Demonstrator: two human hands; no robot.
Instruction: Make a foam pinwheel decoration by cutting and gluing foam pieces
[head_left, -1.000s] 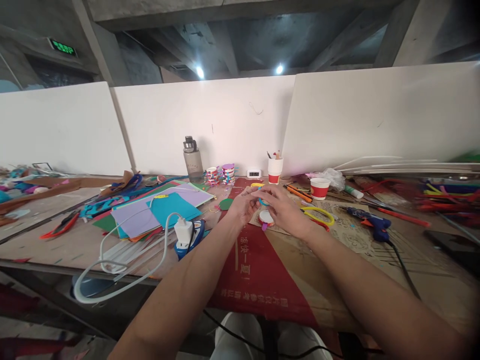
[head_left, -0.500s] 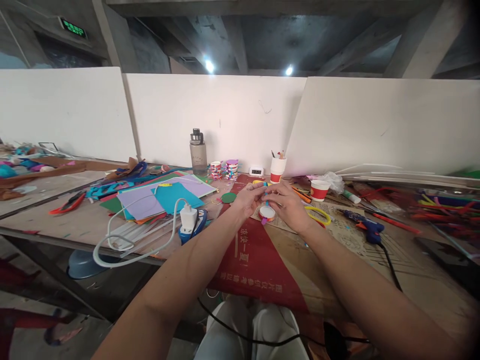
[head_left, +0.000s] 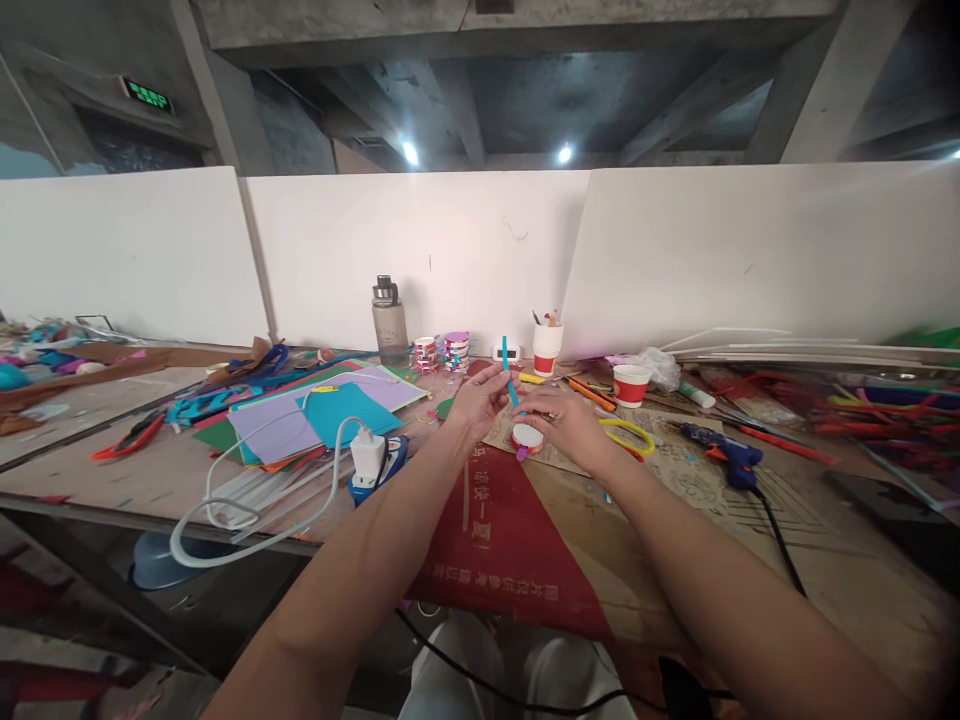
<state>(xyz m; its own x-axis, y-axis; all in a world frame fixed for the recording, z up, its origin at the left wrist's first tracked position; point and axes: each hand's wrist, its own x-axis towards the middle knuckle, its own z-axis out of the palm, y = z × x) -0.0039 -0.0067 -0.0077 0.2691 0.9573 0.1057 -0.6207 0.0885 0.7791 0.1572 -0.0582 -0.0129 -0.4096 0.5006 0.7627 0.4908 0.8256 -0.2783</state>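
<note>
A narrow blue paper strip (head_left: 505, 354) stands upright between my hands. My left hand (head_left: 480, 402) pinches it around its middle. My right hand (head_left: 561, 418) is closed with its fingertips at the strip's lower end. Just below my right fingers sits a small white-topped round piece (head_left: 528, 436), like a cut paper cup, with a red side and a purple tab at its front. It rests on the red-and-brown cardboard (head_left: 517, 520); whether my right fingers touch it cannot be made out. Behind my left hand a green paper disc (head_left: 445, 408) is partly hidden.
Two striped cup pieces (head_left: 456, 352), a bottle (head_left: 389, 325) and a pencil cup (head_left: 548, 345) stand along the back. Coloured paper sheets (head_left: 352, 405) and a white cable (head_left: 337, 470) lie left. Rightward are a paper cup (head_left: 631, 385), yellow-handled scissors (head_left: 634, 436) and a glue gun (head_left: 731, 458).
The blue strip now rises upright above my fingers, where before it was mostly hidden. My hands have drawn slightly apart. The view has tilted up a little.
</note>
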